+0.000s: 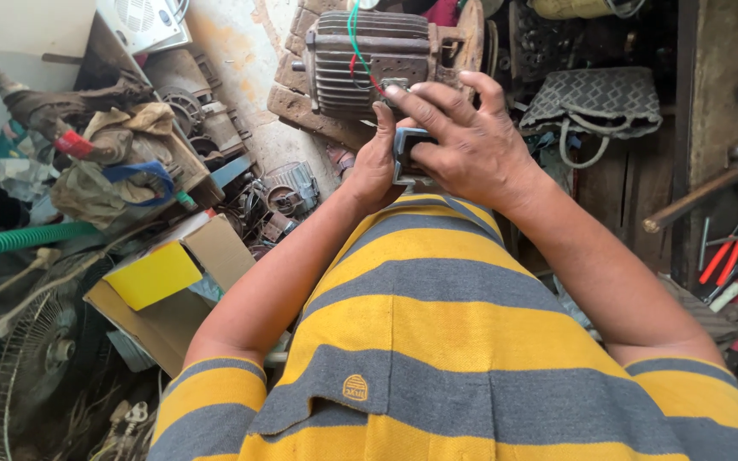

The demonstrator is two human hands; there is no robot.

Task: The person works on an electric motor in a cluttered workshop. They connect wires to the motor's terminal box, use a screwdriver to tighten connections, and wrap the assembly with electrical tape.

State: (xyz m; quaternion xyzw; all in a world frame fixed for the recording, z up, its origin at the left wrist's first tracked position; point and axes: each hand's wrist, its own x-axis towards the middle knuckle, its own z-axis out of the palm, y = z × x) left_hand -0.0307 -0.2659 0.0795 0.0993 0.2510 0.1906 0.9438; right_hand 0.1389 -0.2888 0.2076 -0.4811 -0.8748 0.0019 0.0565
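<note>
Both hands meet in front of the chest, over the yellow-and-grey striped shirt (437,341). Right hand (463,141): fingers spread and curled over the top of a small grey-blue box-shaped part (410,147), thumb pressed on its near face; grasping it. Left hand (375,166): cupped against the left side of the same part, palm and thumb touching it, supporting it from below-left. Only a small patch of the part shows between the two hands; its exact kind cannot be told.

Just beyond the fingertips: an electric motor (365,64) with a ribbed, rust-brown housing, lying on its side on a worn brick ledge (301,102). Green and red wires (354,43) run down the motor's housing toward the hands; whether they reach the held part is hidden by the fingers.

Right of the hands: a grey woven bag (595,102) with handles, then a hammer (694,201) lying with its wooden handle toward the person, and red-handled tools (723,260) near it.

Left of the hands: an open cardboard box (168,290) with a yellow flap, a green ribbed hose (10,241), a wire fan guard (32,358), and a heap of rags and old motor parts (121,154).
</note>
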